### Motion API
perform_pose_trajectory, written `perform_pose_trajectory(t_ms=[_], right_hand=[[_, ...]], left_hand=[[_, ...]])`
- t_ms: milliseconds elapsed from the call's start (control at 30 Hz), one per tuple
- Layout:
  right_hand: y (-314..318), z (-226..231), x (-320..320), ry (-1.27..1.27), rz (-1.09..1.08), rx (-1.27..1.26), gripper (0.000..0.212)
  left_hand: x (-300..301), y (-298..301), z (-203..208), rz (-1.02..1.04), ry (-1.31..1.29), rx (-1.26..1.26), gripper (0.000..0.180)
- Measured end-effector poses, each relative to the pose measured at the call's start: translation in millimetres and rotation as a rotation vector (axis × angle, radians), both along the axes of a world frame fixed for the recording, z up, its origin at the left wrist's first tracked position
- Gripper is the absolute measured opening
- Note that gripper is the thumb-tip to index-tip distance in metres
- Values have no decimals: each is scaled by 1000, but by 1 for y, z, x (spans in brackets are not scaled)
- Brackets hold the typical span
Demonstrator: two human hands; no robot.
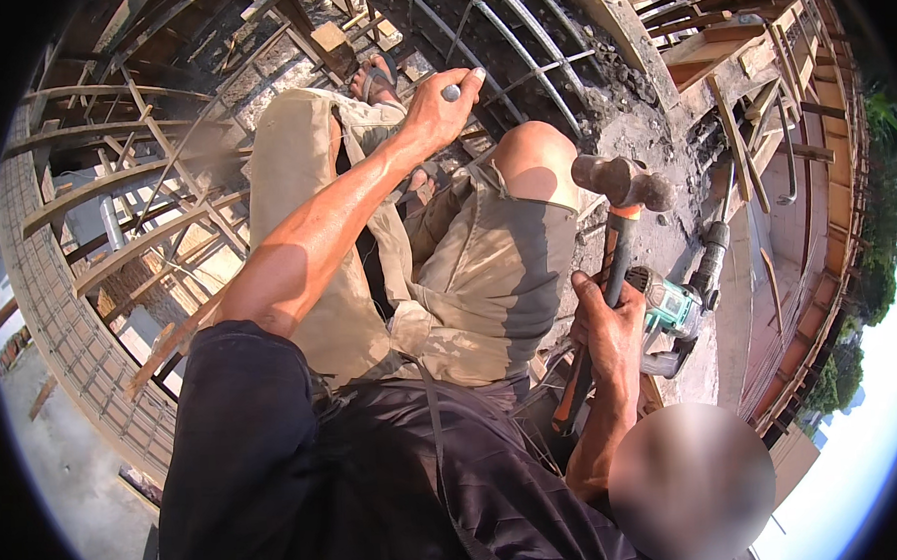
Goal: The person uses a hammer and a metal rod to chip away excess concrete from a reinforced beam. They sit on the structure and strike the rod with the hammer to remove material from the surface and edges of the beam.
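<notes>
My left hand [439,108] is closed around a steel chisel [450,93]. Only its round grey end shows above the fist; its lower part is hidden. Just beyond that fist lie the steel bars [533,36] of a rebar cage, set against rough concrete [630,132]. On the right, my right hand [611,328] grips a hammer [619,180] partway along its black and orange handle. The hammer's heavy, rusty head is raised past my bent knee, apart from the chisel.
A teal power drill [675,308] lies on the concrete beside my right hand. Wooden formwork boards [735,67] stand at the far right. Timber and curved bars [124,184] form an open framework on the left, with gaps to lower ground. My sandalled feet [375,78] rest below.
</notes>
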State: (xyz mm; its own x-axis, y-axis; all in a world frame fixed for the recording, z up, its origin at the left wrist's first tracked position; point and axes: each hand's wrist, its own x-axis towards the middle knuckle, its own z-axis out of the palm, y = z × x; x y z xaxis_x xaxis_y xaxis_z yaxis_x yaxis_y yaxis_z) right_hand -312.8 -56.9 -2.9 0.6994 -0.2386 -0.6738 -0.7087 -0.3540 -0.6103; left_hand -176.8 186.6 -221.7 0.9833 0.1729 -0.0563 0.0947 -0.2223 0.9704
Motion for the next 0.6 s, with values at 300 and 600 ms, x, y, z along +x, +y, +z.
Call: perform_pose_trajectory(t_ms=[300,600], right_hand=[[3,4,-9,-25,4,83,30],[0,-5,-23,2,-27,114,30]], left_hand=[[90,99,9,54,5,199,55],[-7,25,-2,-185,3,123,54]])
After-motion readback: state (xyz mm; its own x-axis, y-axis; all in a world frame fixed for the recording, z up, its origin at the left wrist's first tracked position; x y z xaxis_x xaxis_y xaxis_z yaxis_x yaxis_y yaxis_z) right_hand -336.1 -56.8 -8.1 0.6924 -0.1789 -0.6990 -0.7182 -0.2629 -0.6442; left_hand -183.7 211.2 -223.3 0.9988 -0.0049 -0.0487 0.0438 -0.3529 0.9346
